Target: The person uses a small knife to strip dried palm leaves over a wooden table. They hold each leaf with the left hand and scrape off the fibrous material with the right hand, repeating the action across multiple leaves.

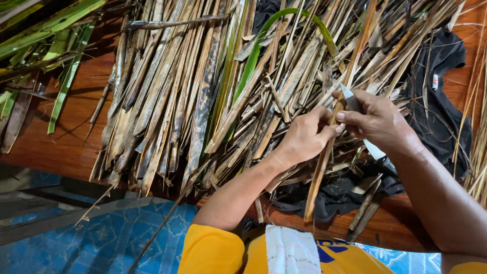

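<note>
A dry leaf strip (324, 157) is pinched betw. thumb & fingers of the left hand (304, 137), just above the wooden table's (71, 137) near edge, its lower end hanging past that edge. The right hand (378, 122) is closed round a knife (351, 99), thumb pressed along the blade, which is laid against the strip's upper part. The big pile of dried leaves (193, 91) is spread across the table w/ dark cloth (441, 111) toward the right edge. For a clean cut, the strip is best kept taut & the blade at a shallow angle, edge directed away from the pinching fingertips; pressure is probably best kept light so the fibre isn't split.
</note>
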